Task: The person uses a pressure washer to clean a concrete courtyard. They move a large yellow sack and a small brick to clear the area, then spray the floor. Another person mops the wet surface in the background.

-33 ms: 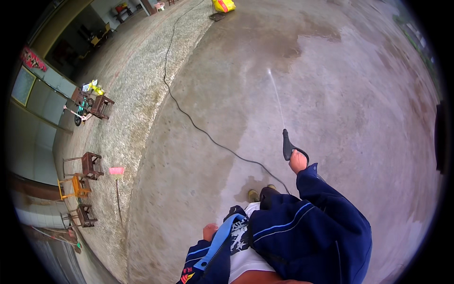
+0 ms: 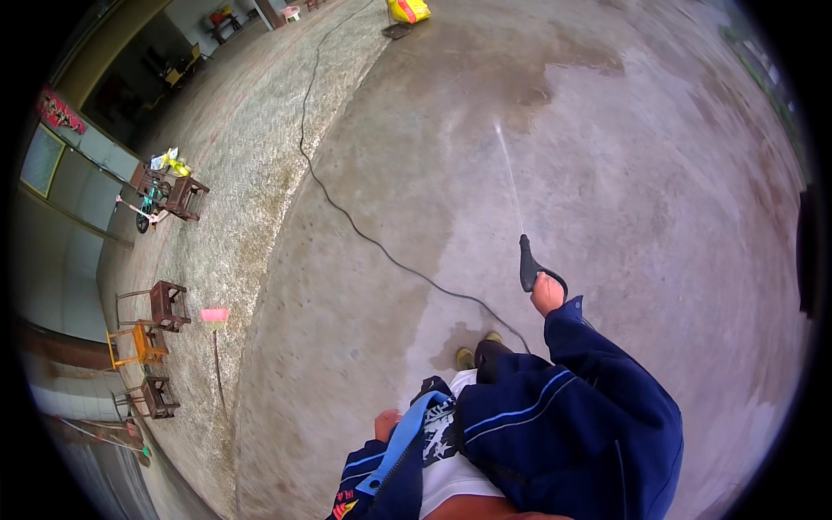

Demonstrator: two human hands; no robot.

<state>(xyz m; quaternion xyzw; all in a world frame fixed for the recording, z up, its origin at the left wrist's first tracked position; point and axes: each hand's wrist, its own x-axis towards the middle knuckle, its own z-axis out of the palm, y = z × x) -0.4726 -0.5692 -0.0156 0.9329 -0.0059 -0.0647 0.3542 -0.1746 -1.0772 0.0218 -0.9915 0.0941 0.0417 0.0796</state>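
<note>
In my right hand [image 2: 547, 293] is the grip of a black spray gun [image 2: 528, 262], its nozzle aimed ahead. A thin white jet of water [image 2: 510, 169] leaves the nozzle and strikes the concrete ground farther off. A dark hose loops down behind that hand toward my sleeve. My left hand [image 2: 386, 424] hangs low by my side, near the hem of my dark blue jacket [image 2: 537, 416]. Its fingers are mostly hidden, and I see nothing in it.
A long black hose [image 2: 381, 249] snakes across the ground to my shoes [image 2: 465, 357]. On the left stand several chairs [image 2: 169, 305], a pink broom [image 2: 214, 315] and a small bicycle [image 2: 147, 204]. A yellow bag [image 2: 409, 10] lies at the far edge. Wet patches darken the concrete.
The spray gun and the spot where its jet lands have shifted very slightly to the right. Otherwise the scene looks the same.
</note>
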